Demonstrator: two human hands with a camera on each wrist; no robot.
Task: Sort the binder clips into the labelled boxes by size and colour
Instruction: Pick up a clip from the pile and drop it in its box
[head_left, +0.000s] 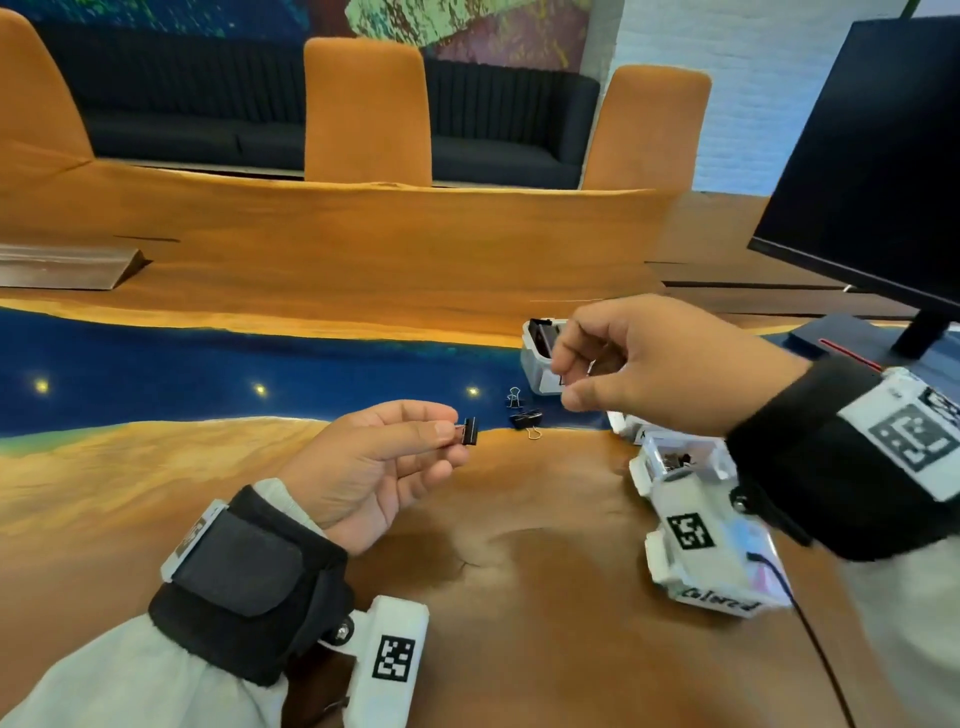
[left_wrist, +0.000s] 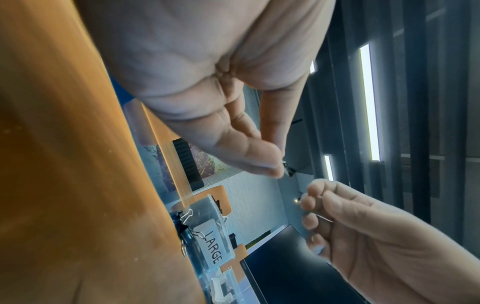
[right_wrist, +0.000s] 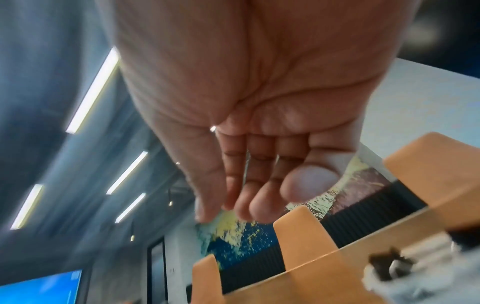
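Observation:
My left hand (head_left: 451, 432) pinches a small black binder clip (head_left: 469, 431) by its wire handles between thumb and forefinger, above the table; the left wrist view shows the clip (left_wrist: 287, 170) at the thumb tip. My right hand (head_left: 569, 385) hovers just right of it, in front of the clear box labelled LARGE (head_left: 535, 366), fingers curled round a thin silver wire handle (left_wrist: 324, 218). Two loose clips lie on the blue strip: a small one (head_left: 514, 398) and a black one with gold handles (head_left: 527, 420). The LARGE box (left_wrist: 213, 244) holds black clips.
More clear boxes stand at the right under my right wrist: one with dark clips (head_left: 675, 461) and one labelled Colored (head_left: 723, 606). A black monitor (head_left: 878, 156) and its base fill the far right. Orange chairs (head_left: 368, 111) stand behind the table.

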